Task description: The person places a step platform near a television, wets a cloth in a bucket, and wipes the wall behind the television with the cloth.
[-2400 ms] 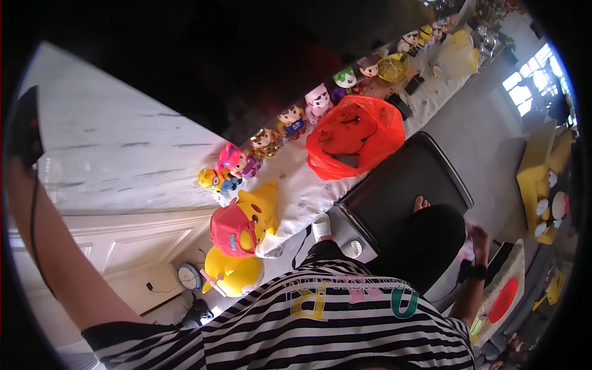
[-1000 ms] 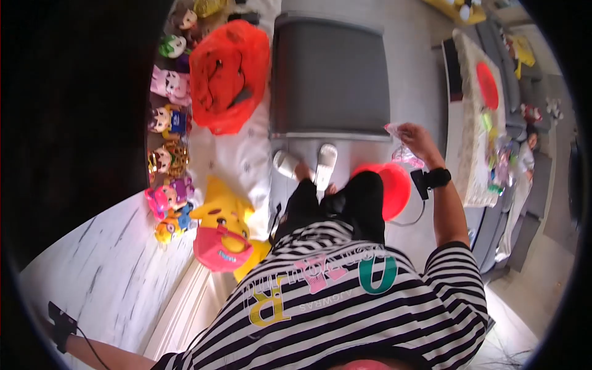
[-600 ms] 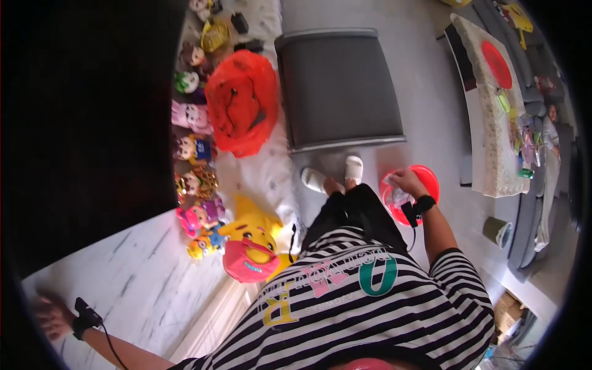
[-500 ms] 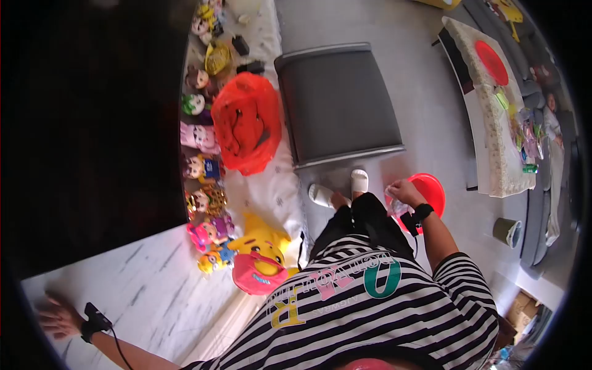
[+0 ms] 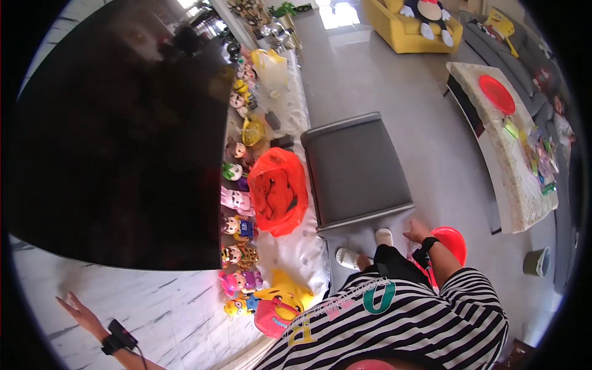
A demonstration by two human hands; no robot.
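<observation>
My left hand (image 5: 81, 313) is open at the lower left, fingers spread, by the white marble wall (image 5: 169, 299) below the big dark television screen (image 5: 135, 154). Whether it touches the marble I cannot tell. My right hand (image 5: 419, 232) hangs beside the red basin (image 5: 450, 242), its fingers curled together. Something pale and see-through shows below that hand, too unclear to name. Both wrists carry a black strap with a small device. My feet, in white slippers (image 5: 349, 258), stand by the grey stool (image 5: 357, 172).
A cloth-covered cabinet top (image 5: 296, 246) bears a row of dolls, a red bag (image 5: 279, 191), a yellow plush toy (image 5: 287, 293) and a pink cap (image 5: 271, 317). Right are a table (image 5: 524, 191) with a red tray (image 5: 496, 94), a bin (image 5: 536, 262), and a person (image 5: 563, 126) on the sofa.
The view has tilted up, bringing the yellow armchair and far floor into sight. My left hand has turned, fingers now pointing up and left. My right hand stays by the red basin.
</observation>
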